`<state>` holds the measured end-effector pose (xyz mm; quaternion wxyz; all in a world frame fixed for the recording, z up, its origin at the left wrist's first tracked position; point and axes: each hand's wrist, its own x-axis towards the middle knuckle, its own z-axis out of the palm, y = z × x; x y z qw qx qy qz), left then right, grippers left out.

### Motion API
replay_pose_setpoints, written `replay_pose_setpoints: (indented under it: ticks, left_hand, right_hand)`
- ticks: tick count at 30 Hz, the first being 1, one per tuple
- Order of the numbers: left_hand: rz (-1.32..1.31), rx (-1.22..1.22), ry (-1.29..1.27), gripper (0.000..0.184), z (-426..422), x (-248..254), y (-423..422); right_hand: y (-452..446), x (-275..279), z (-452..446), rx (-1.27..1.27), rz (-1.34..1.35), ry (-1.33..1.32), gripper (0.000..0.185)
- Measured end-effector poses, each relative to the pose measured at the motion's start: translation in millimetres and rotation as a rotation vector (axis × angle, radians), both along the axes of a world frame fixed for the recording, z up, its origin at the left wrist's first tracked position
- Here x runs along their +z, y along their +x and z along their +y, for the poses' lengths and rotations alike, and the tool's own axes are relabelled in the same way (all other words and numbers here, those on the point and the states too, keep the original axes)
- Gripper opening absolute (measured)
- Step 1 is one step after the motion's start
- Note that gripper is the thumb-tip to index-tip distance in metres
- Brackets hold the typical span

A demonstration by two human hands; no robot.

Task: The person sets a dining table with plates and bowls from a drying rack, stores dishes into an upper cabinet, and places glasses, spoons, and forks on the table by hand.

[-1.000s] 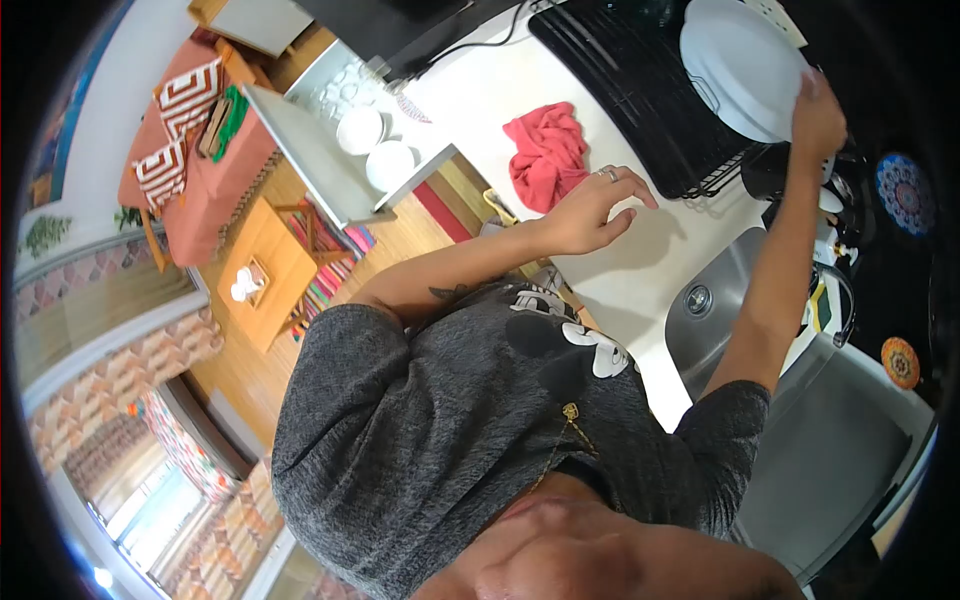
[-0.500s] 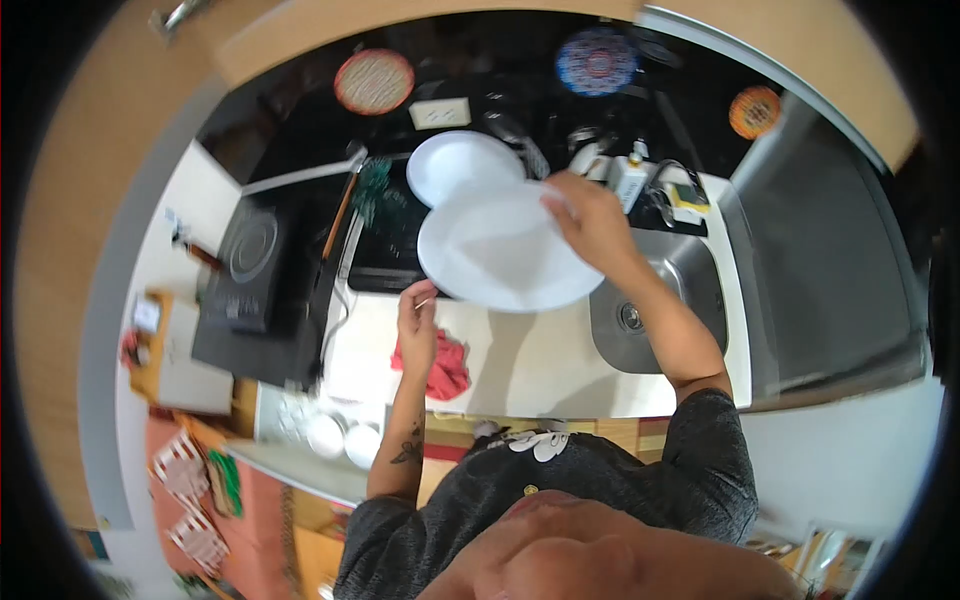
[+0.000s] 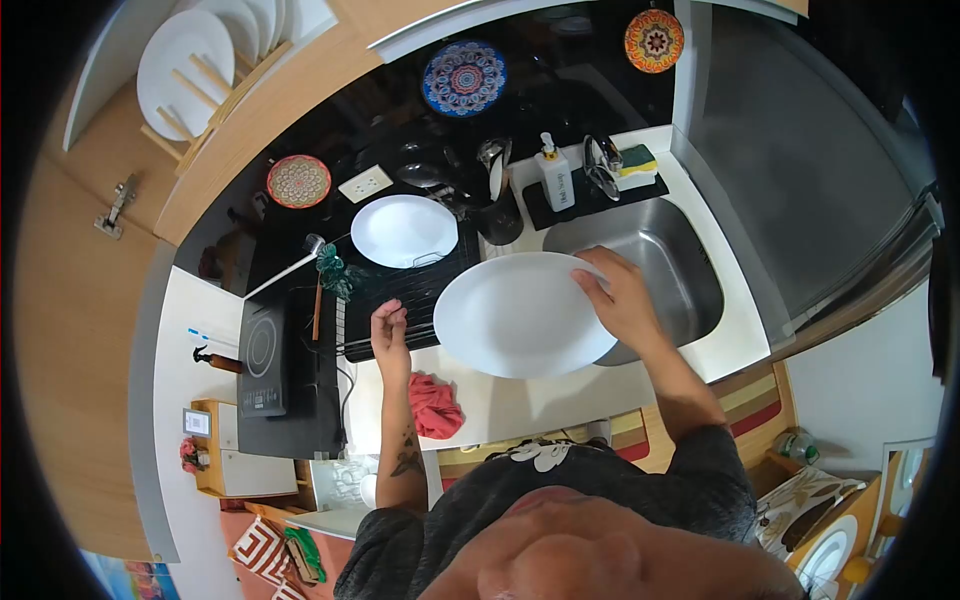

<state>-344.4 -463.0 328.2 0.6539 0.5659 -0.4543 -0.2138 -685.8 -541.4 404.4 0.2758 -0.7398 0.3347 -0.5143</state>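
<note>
My right hand (image 3: 622, 298) grips a large white oval plate (image 3: 520, 315) by its right edge, thumb on the upper face. The plate is held above the counter's front part, at the left of the sink. My left hand (image 3: 390, 335) is raised to the left of the plate, apart from it. Its fingers are loosely bent and hold nothing. Behind it, a second white plate (image 3: 403, 231) leans in the black dish rack (image 3: 388, 290). A crumpled red cloth (image 3: 434, 406) lies on the counter close to my left forearm.
The steel sink (image 3: 690, 260) is at the right, with a soap bottle (image 3: 556, 175) and a sponge (image 3: 637, 160) behind it. An induction cooker (image 3: 263, 350) sits at the left. Overhead, an open cabinet holds several plates (image 3: 185, 65) in a wooden rack (image 3: 230, 105).
My view has shifted, bringing the open upper cabinet and its plates into sight. The oval plate, still in my right hand, now hangs farther from the plate in the rack. My left hand stays empty.
</note>
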Motion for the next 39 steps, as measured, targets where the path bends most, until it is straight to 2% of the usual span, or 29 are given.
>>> replay_pose_setpoints:
  ticks: [2, 4, 5, 7, 9, 12, 13, 14, 16, 17, 19, 21, 25, 27, 28, 30, 31, 33, 35, 37, 39]
  left_hand:
    - [-0.009, -0.012, 0.016, 0.022, 2, 2, -3]
    - [-0.190, 0.007, 0.008, 0.022, 4, 16, -3]
    - [-0.173, 0.027, -0.030, 0.021, 6, 25, -1]
    - [-0.168, 0.148, -0.042, 0.019, 9, 67, 2]
    - [-0.200, 0.226, -0.194, 0.017, 12, 120, 11]
    - [-0.475, 0.356, -0.505, 0.021, 18, 213, 39]
    - [-0.519, 0.467, -0.584, 0.024, 18, 247, 44]
    - [-0.506, 0.359, -0.718, 0.026, 15, 285, 50]
    - [-0.678, 0.435, -0.730, 0.028, 3, 356, 57]
    - [-0.694, 0.469, -0.654, 0.030, -4, 388, 62]
    - [-0.777, 0.423, -0.636, 0.033, -29, 442, 82]
    - [-0.787, 0.426, -0.477, 0.038, -55, 493, 133]
    - [-0.809, 0.462, -0.306, 0.043, -92, 530, 176]
    - [-0.846, 0.389, -0.064, 0.051, -108, 540, 197]
    - [-0.855, 0.377, -0.069, 0.051, -112, 539, 191]
    - [-0.681, 0.366, 0.098, 0.054, -119, 534, 187]
    - [-0.690, 0.354, 0.094, 0.054, -124, 533, 189]
    - [-0.461, 0.292, 0.137, 0.058, -137, 533, 197]
    - [-0.482, 0.205, 0.137, 0.056, -147, 537, 213]
    - [-0.329, 0.053, 0.008, 0.052, -148, 535, 210]
    - [-0.315, 0.075, -0.042, 0.051, -156, 537, 207]
  right_hand:
    - [-11, -17, -2, -0.007, -0.061, 0.067, 0.016]
    - [-19, -33, -7, -0.031, -0.144, 0.173, 0.018]
    - [-22, -39, -10, -0.020, -0.149, 0.171, 0.018]
    - [-25, -44, -13, -0.031, -0.250, 0.198, 0.020]
    - [-31, -36, -16, -0.035, -0.236, 0.181, 0.020]
    - [-38, -13, -20, -0.043, -0.212, 0.152, 0.020]
    - [-40, -3, -21, -0.048, -0.203, 0.141, 0.020]
    - [-42, 7, -21, -0.029, -0.192, 0.151, 0.019]
    - [-40, 18, -23, -0.022, -0.257, 0.154, 0.019]
    - [-39, 24, -23, -0.026, -0.322, 0.156, 0.019]
    - [-40, 40, -20, -0.079, -0.277, 0.111, 0.019]
    - [-39, 49, -19, -0.068, -0.444, 0.186, 0.023]
    - [-40, 62, -15, -0.060, -0.499, 0.169, 0.026]
    - [-34, 67, -12, -0.108, -0.571, 0.161, 0.027]
    - [-34, 67, -10, -0.110, -0.587, 0.195, 0.029]
    - [-32, 66, -7, -0.149, -0.589, 0.194, 0.029]
    - [-31, 66, -6, -0.177, -0.582, 0.194, 0.030]
    - [-36, 66, -8, -0.227, -0.574, 0.195, 0.030]
    - [-39, 63, -5, -0.279, -0.562, 0.207, 0.030]
    - [-41, 62, -2, -0.380, -0.498, 0.208, 0.026]
    - [-45, 60, -2, -0.420, -0.491, 0.211, 0.025]
